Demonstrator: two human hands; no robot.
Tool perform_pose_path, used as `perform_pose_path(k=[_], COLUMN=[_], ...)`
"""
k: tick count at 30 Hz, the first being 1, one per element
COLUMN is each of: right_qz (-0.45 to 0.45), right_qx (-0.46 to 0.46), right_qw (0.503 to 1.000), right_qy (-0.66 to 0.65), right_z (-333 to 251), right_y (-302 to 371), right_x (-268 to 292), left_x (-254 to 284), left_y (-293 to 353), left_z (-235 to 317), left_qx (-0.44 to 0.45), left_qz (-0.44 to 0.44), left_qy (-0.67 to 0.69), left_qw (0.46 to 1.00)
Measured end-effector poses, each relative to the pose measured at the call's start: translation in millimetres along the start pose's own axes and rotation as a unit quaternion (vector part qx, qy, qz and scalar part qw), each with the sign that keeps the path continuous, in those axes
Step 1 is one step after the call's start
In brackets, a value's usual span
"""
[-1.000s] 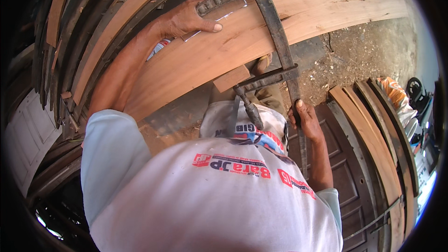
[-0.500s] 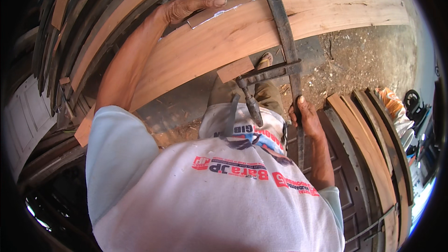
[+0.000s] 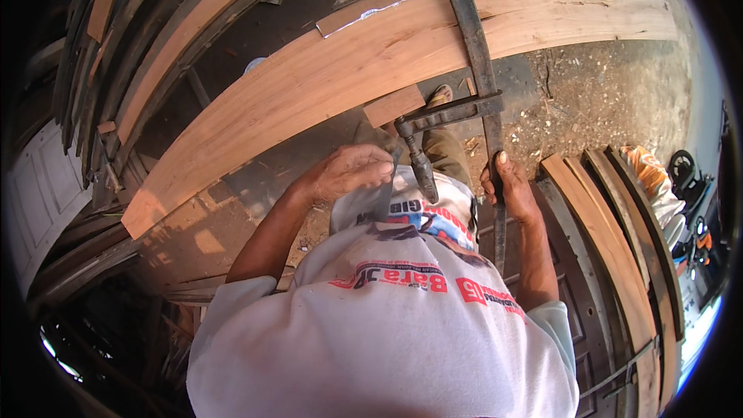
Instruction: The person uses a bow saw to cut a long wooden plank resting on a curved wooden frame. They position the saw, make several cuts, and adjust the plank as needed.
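My right hand (image 3: pixel 512 190) grips the lower bar of a long dark metal bar clamp (image 3: pixel 474 39), thumb along it. The clamp lies across a long curved wooden plank (image 3: pixel 309 93). Its fixed jaw reaches over the far edge, beside a thin wood strip (image 3: pixel 371 12) with a white glue-like line. The sliding jaw is apart from a small wooden block (image 3: pixel 394 106) at the near edge; its screw handle (image 3: pixel 422 176) hangs toward me. My left hand (image 3: pixel 348 173) is left of that handle, fingers loosely bent, with nothing visible in them. Its fingertips overlap a dark upright strip (image 3: pixel 384 201); contact is unclear.
Curved boards (image 3: pixel 186 39) are stacked at the left, near a white panelled door (image 3: pixel 48 178). More curved boards (image 3: pixel 607 240) lean at the right over a brown panelled door (image 3: pixel 569 333). Wood chips litter the ground (image 3: pixel 573 101). My sandalled foot (image 3: pixel 441 94) shows beneath the plank.
My left hand has let go of the clamp's far jaw and come back toward my body, near the screw handle. My right hand keeps its grip; the clamp has shifted slightly.
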State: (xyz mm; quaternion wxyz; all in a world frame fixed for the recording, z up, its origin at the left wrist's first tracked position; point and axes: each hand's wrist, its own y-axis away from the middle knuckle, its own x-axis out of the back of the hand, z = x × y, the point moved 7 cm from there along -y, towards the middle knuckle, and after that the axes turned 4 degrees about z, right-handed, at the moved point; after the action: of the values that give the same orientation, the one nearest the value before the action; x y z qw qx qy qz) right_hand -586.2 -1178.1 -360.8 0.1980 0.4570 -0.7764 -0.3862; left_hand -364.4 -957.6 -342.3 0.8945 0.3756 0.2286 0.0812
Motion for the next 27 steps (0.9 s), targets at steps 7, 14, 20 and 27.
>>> perform_pose_path(k=[7,14,20,27], right_qz=[-0.013,-0.006,-0.011,-0.026], right_qx=[0.015,-0.006,-0.005,0.009], right_qw=[1.0,0.999,0.999,0.999], right_qy=[-0.003,-0.037,-0.045,-0.042], right_z=[2.4,3.8,8.2,6.6], right_y=[-0.3,-5.0,-1.1,-7.6], right_x=[5.0,5.9,4.0,1.3], left_x=[-58.0,-83.4,-88.1,-85.6], left_y=[-51.7,-81.8,-84.7,-87.3], left_z=[-31.0,-43.1,-44.2,-35.9], left_qx=[-0.131,-0.173,-0.125,-0.206], left_qz=[-0.048,0.151,0.286,0.18], left_qy=[0.25,0.279,0.274,0.338], left_qw=[0.958,0.932,0.91,0.9])
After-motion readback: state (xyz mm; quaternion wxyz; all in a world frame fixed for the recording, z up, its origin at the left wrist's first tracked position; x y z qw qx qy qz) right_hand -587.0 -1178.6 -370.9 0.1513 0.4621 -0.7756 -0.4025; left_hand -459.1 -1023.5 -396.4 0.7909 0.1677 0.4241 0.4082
